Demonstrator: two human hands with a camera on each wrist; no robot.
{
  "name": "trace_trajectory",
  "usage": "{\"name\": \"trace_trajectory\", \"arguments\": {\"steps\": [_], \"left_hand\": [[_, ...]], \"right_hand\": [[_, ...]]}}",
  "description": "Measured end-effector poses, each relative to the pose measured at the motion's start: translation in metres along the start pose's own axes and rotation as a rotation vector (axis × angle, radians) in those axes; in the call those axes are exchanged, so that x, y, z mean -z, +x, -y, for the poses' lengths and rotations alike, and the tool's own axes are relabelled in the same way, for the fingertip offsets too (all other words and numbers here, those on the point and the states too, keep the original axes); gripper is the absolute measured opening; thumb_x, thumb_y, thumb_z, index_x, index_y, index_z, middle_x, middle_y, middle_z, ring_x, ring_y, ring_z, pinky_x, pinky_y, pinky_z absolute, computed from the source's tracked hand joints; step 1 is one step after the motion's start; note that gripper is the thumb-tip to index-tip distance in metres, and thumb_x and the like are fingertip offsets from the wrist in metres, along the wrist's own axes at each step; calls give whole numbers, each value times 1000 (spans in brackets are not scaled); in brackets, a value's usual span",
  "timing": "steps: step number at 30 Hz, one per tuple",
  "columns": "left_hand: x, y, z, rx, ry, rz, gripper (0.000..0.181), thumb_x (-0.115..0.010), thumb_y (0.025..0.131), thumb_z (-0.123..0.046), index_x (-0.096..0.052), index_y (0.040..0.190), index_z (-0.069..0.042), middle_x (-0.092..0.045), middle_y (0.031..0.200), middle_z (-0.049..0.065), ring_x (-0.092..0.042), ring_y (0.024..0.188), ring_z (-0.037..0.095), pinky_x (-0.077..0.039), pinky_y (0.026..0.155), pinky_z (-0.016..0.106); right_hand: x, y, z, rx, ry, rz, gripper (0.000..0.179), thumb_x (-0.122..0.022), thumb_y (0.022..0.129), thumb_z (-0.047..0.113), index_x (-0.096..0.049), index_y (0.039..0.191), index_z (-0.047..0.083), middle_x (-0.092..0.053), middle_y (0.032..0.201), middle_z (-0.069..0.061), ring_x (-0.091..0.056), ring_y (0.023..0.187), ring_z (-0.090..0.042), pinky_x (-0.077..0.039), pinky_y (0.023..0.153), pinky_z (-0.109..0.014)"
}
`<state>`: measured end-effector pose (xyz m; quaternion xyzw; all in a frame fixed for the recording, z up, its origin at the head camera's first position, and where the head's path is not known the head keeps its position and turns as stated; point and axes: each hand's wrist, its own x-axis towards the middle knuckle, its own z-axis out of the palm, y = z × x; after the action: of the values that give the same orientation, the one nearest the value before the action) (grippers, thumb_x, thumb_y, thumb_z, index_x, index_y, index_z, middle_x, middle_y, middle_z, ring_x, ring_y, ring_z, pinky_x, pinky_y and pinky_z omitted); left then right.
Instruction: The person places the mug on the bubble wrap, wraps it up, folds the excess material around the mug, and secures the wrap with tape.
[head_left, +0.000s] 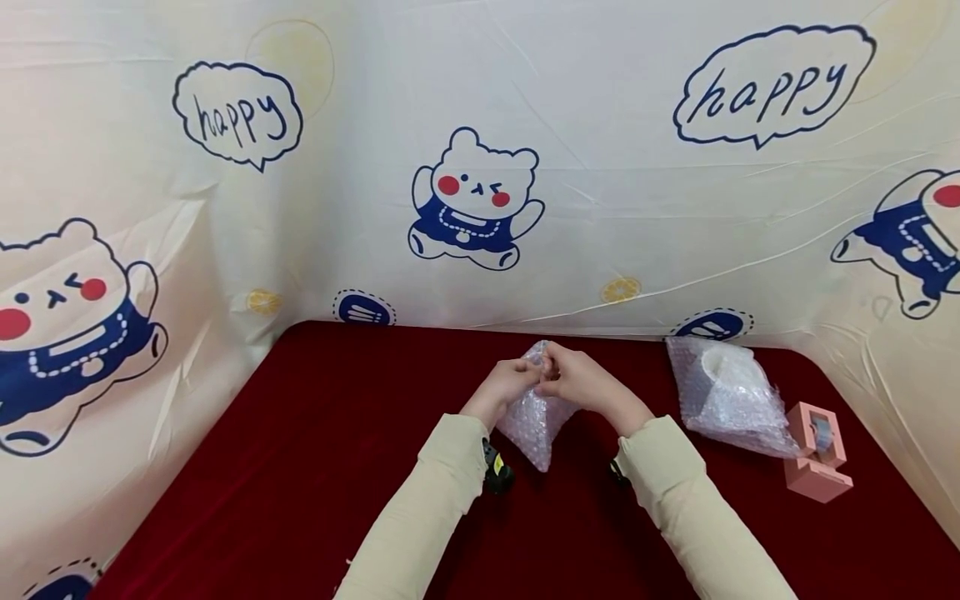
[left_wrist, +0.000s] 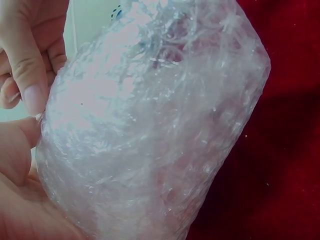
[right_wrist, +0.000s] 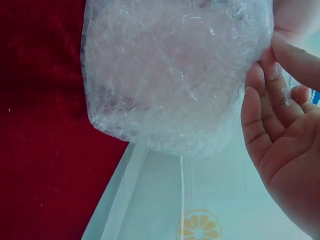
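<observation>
A bubble-wrapped package (head_left: 536, 425) is held up over the table between both hands, its lower corner pointing down. My left hand (head_left: 508, 385) grips its edge; in the left wrist view the palm and thumb lie along the wrap (left_wrist: 150, 130). My right hand (head_left: 579, 382) meets it at the top of the package, thumb and fingers pinching the edge. In the right wrist view a small clear strip, like tape (right_wrist: 285, 96), shows on a finger of the right hand (right_wrist: 285, 130). The wrap hides what is inside.
On the right of the dark red table (head_left: 360, 467) lies another bubble-wrap bundle (head_left: 723, 408) around a white object (head_left: 720, 364). A pink tape dispenser (head_left: 817, 479) with a roll of tape stands beside it. A white printed curtain (head_left: 600, 233) borders the table's back and sides.
</observation>
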<state>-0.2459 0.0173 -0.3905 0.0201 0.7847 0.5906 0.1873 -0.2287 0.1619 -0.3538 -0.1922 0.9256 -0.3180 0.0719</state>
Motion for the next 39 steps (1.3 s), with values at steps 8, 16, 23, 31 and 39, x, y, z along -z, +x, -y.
{"name": "trace_trajectory", "arguments": {"steps": [8,16,23,31,39], "left_hand": [[0,-1,-1,15,-7,7,28,-50,99,-20,-66,107,1,-58,129,13,-47,128,30,-38,105,45],[1,-1,-3,27,-25,4,29,-52,99,-27,-66,98,-1,-58,130,12,-44,131,31,-34,109,49],[0,1,0,23,7,-5,31,-59,94,-30,-68,103,-2,-59,128,10,-48,127,29,-39,103,45],[6,1,4,1,3,80,35,-51,98,-35,-65,102,-3,-57,127,10,-47,122,27,-35,104,46],[13,1,9,-33,10,173,38,-45,96,-29,-58,120,-2,-35,143,13,-30,133,27,-25,112,49]], "right_hand": [[2,4,8,-12,-92,11,29,-72,81,6,-43,82,7,-55,74,-6,-46,65,-13,-38,59,-23],[5,7,19,-108,-204,20,31,-76,80,15,-48,89,8,-62,79,-6,-54,67,-15,-43,60,-27],[7,7,19,-157,-222,30,36,-78,79,19,-45,88,8,-56,77,-5,-49,67,-17,-40,59,-28],[10,8,17,-201,-192,47,40,-79,78,22,-45,92,5,-54,77,-6,-48,66,-18,-38,57,-28],[9,11,12,-201,-178,53,43,-81,76,22,-45,92,5,-53,76,-7,-48,66,-18,-39,58,-27]]}}
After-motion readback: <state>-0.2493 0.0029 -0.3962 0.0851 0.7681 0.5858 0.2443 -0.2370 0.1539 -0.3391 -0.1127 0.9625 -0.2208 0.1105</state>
